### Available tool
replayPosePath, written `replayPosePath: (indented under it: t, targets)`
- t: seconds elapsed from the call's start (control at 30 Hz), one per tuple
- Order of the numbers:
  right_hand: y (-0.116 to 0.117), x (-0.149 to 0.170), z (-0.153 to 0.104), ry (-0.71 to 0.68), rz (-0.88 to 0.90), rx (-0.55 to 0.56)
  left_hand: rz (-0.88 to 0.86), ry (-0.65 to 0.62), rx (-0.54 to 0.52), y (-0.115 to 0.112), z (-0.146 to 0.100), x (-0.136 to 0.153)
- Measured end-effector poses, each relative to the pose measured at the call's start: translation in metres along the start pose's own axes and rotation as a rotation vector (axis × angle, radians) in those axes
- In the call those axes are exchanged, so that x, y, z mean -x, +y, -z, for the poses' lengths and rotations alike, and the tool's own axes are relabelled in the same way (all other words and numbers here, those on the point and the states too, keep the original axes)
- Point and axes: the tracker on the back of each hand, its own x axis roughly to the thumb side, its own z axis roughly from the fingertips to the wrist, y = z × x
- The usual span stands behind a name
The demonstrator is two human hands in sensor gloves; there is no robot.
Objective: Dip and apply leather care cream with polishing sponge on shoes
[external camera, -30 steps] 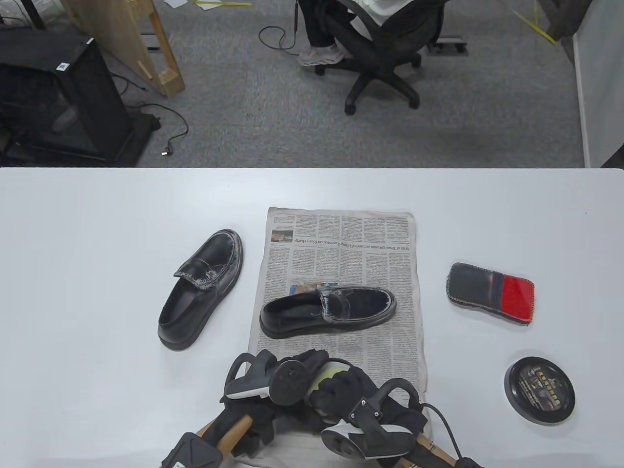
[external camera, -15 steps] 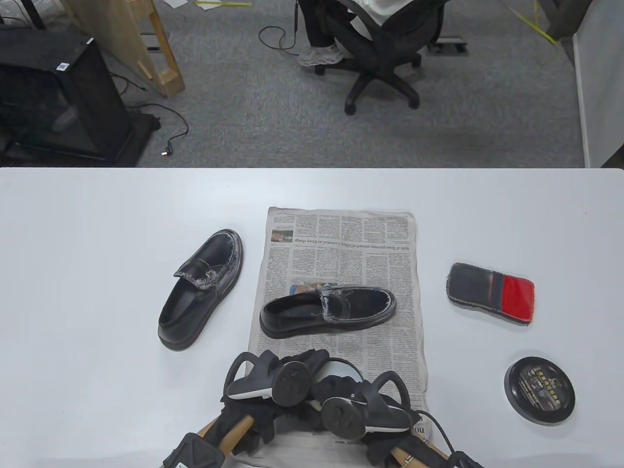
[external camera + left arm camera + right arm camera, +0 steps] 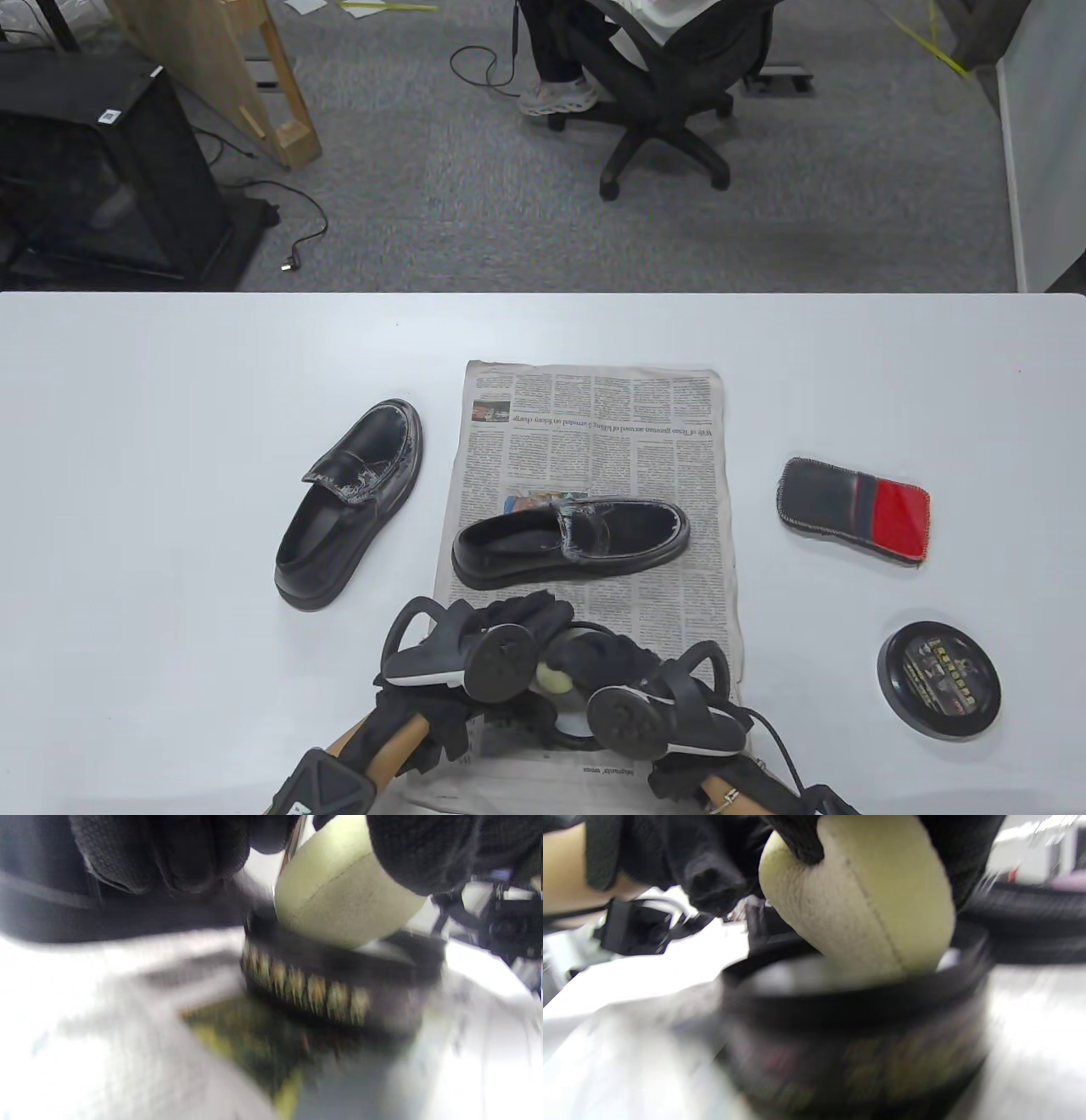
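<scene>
Lying lengthwise across the newspaper at frame centre, toe pointing right, the shoe sits just above the right hand, which grips the sponge pressed into the cream jar; the left hand appears to steady that jar, its grip unclear.

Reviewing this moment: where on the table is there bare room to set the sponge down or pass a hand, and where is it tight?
Free: the table left of the left shoe; the newspaper beyond the centre shoe; the strip between newspaper and cloth. Crowded: the near edge, where both hands meet over the open cream tin, sponge dipped in.
</scene>
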Motion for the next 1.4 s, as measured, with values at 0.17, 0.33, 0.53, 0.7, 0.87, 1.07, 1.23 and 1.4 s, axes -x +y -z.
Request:
replayPosePath:
  t: [0.17, 0.33, 0.53, 0.7, 0.87, 1.07, 1.23, 1.4]
  targets:
    - [-0.026, 0.042, -0.003, 0.212, 0.023, 0.199, 0.071, 0.184, -0.299, 0.029, 0.003, 0.012]
    - [-0.024, 0.092, 0.004, 0.453, -0.111, 0.256, 0.182, 0.372, -0.157, 0.028, 0.046, 0.035]
    - [-0.006, 0.127, 0.03, 0.538, -0.101, 0.212, 0.196, 0.437, 0.033, 0.014, 0.074, 0.058]
    - [0.016, 0.12, 0.059, 0.421, -0.062, 0.061, 0.231, 0.433, 0.008, 0.002, 0.078, 0.066]
    - [0.027, 0.114, 0.071, 0.406, -0.274, 0.008, 0.279, 0.442, -0.016, -0.001, 0.077, 0.067]
    - [0.027, 0.132, 0.058, 0.46, -0.282, -0.001, 0.283, 0.487, -0.022, -0.001, 0.078, 0.069]
    - [0.024, 0.118, 0.039, 0.37, -0.361, 0.011, 0.286, 0.502, -0.012, 0.0, 0.081, 0.068]
    - [0.022, 0.088, 0.032, 0.254, -0.328, 0.036, 0.288, 0.484, -0.015, 0.0, 0.082, 0.067]
